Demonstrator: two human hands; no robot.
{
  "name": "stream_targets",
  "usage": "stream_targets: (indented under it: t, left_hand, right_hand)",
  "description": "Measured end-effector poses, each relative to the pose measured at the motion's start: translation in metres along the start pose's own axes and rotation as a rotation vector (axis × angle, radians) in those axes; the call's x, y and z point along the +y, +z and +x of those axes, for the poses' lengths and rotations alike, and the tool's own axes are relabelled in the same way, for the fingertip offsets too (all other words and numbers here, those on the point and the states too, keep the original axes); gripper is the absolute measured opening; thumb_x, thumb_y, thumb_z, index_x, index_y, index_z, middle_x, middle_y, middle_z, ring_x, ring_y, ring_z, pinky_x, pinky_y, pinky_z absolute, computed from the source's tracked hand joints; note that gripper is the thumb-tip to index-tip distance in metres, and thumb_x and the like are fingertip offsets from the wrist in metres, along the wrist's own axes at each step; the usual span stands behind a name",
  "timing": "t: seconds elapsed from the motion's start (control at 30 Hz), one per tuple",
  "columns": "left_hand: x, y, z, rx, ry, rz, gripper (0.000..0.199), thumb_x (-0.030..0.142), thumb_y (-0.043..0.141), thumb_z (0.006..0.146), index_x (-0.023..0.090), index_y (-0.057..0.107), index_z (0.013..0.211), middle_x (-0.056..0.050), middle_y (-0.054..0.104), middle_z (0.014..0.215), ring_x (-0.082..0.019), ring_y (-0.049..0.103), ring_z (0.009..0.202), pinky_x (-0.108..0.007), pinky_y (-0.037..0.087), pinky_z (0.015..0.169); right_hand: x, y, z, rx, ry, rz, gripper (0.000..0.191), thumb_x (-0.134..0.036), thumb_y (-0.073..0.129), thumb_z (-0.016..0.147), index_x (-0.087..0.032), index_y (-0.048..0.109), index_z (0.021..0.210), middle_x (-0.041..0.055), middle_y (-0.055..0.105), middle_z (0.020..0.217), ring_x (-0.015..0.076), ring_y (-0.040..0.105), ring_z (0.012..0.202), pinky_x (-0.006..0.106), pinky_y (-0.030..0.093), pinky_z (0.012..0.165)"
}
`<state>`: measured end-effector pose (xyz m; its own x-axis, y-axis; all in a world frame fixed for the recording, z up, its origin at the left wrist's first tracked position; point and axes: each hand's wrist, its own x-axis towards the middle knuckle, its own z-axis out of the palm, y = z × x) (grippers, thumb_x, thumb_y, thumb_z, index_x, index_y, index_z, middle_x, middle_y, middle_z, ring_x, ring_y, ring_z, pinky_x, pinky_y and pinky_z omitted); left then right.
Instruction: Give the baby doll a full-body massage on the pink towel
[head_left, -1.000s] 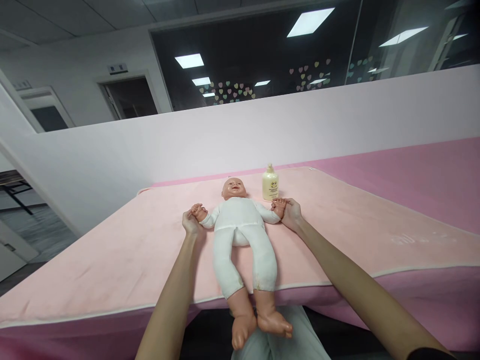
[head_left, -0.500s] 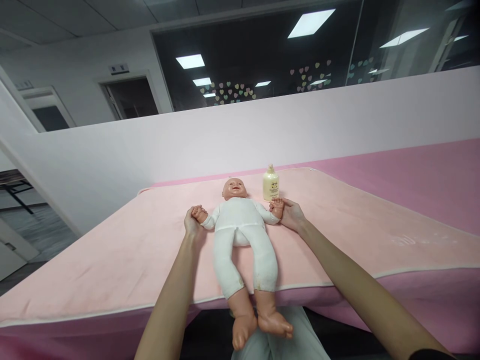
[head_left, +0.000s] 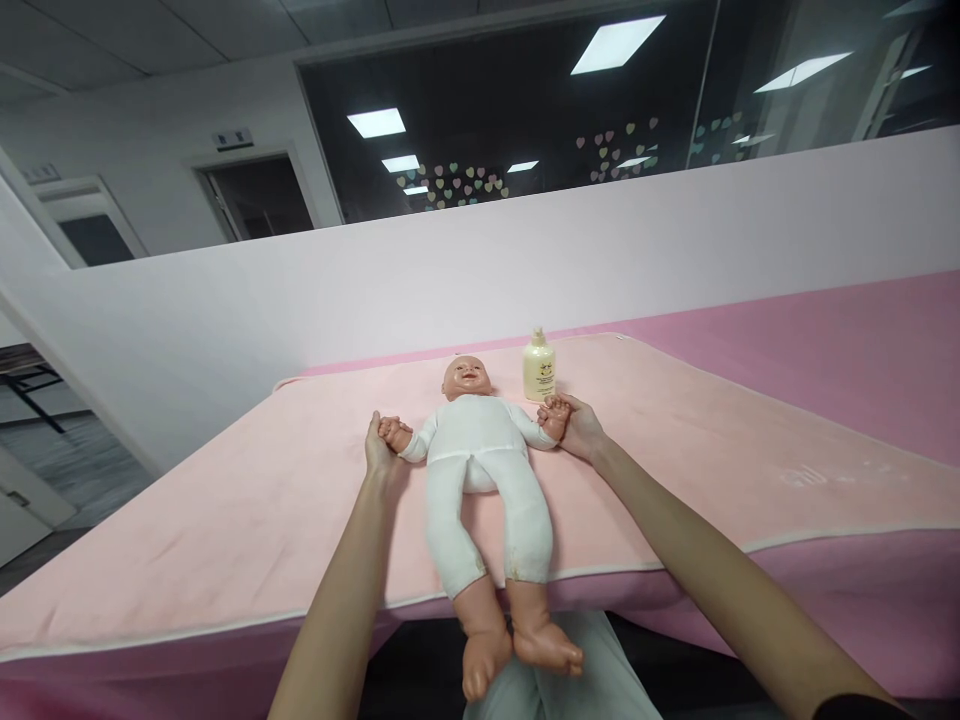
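A baby doll (head_left: 480,428) with white cloth body and legs lies face up, its bare feet hanging over the near table edge. My left hand (head_left: 377,448) holds the doll's hand on the left side, thumb upright beside it and the other fingers mostly hidden behind. On the other side, my right hand (head_left: 583,430) grips the doll's other hand from its outer side. The doll's arms are spread outward. Just behind my right hand stands a pale yellow pump bottle (head_left: 539,370), upright, close to the doll's head.
A light pink towel (head_left: 247,500) with white edging covers much of the table, over a darker pink cloth (head_left: 840,350). Behind it rises a low white wall (head_left: 420,285) with a dark window above. My legs (head_left: 592,670) are below the table edge.
The view has shifted very slightly. My left thumb has moved a little outward along the doll's hand; my right hand keeps its hold.
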<state>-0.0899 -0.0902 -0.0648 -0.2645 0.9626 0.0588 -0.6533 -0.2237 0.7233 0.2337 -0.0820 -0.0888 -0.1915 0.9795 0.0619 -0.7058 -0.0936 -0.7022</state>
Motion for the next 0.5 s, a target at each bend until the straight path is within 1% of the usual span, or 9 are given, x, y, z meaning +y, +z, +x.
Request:
stream_targets:
  t: [0.07,0.17,0.23,0.3,0.37,0.43,0.5]
  left_hand:
    - [-0.001,0.001,-0.001,0.006,-0.004,0.01,0.044,0.057,0.054,0.078,0.018,0.049,0.06,0.002,0.048,0.054,-0.009,0.05,0.048,-0.023,0.047,0.055]
    - [-0.004,0.003,0.0,-0.001,0.015,0.016,0.058,0.074,0.041,0.076,0.018,0.053,0.064,0.0,0.049,0.056,-0.01,0.05,0.05,-0.024,0.047,0.053]
    - [-0.008,0.003,0.002,-0.023,0.058,0.058,0.062,0.078,0.039,0.073,0.018,0.055,0.069,0.0,0.051,0.059,-0.01,0.051,0.052,-0.023,0.047,0.053]
    - [-0.012,0.001,0.005,-0.05,0.104,0.139,0.057,0.075,0.045,0.072,0.019,0.056,0.073,0.0,0.052,0.061,-0.011,0.053,0.054,-0.022,0.046,0.054]
    - [-0.015,-0.002,0.009,-0.061,0.14,0.206,0.05,0.069,0.052,0.073,0.019,0.057,0.076,0.0,0.053,0.063,-0.011,0.054,0.056,-0.022,0.046,0.055]
    - [-0.017,-0.005,0.011,-0.053,0.169,0.233,0.047,0.065,0.056,0.074,0.019,0.058,0.08,0.0,0.054,0.065,-0.01,0.055,0.058,-0.021,0.046,0.055]
    - [-0.017,-0.009,0.013,-0.036,0.19,0.257,0.044,0.062,0.059,0.074,0.019,0.059,0.083,0.0,0.055,0.068,-0.01,0.055,0.059,-0.021,0.046,0.056]
  right_hand:
    - [0.002,-0.003,0.003,0.032,-0.02,-0.006,0.024,-0.032,0.056,0.073,-0.02,0.044,0.057,-0.0003,0.044,0.054,0.0116,0.045,0.055,0.025,0.043,0.06]
    - [0.005,-0.009,0.009,0.053,-0.038,-0.016,0.03,-0.035,0.057,0.075,-0.02,0.04,0.055,-0.0013,0.042,0.051,0.0112,0.045,0.053,0.025,0.042,0.058]
    - [0.006,-0.013,0.012,0.043,-0.044,-0.022,0.033,-0.04,0.06,0.075,-0.02,0.041,0.057,-0.0017,0.044,0.052,0.0113,0.046,0.053,0.025,0.043,0.059]
    - [0.007,-0.015,0.015,0.036,-0.045,-0.025,0.036,-0.047,0.063,0.074,-0.021,0.042,0.059,-0.0023,0.046,0.053,0.0114,0.047,0.053,0.026,0.044,0.059]
    - [0.008,-0.015,0.016,0.044,-0.029,-0.032,0.041,-0.056,0.062,0.073,-0.021,0.045,0.062,-0.0022,0.048,0.055,0.0116,0.048,0.053,0.026,0.045,0.058]
    - [0.008,-0.013,0.016,0.068,0.0,-0.044,0.049,-0.068,0.053,0.073,-0.021,0.047,0.064,-0.0013,0.049,0.056,0.0118,0.049,0.055,0.025,0.045,0.058]
    - [0.008,-0.011,0.014,0.085,0.013,-0.036,0.054,-0.074,0.044,0.074,-0.02,0.049,0.065,-0.0004,0.05,0.058,0.0116,0.05,0.056,0.025,0.045,0.059]
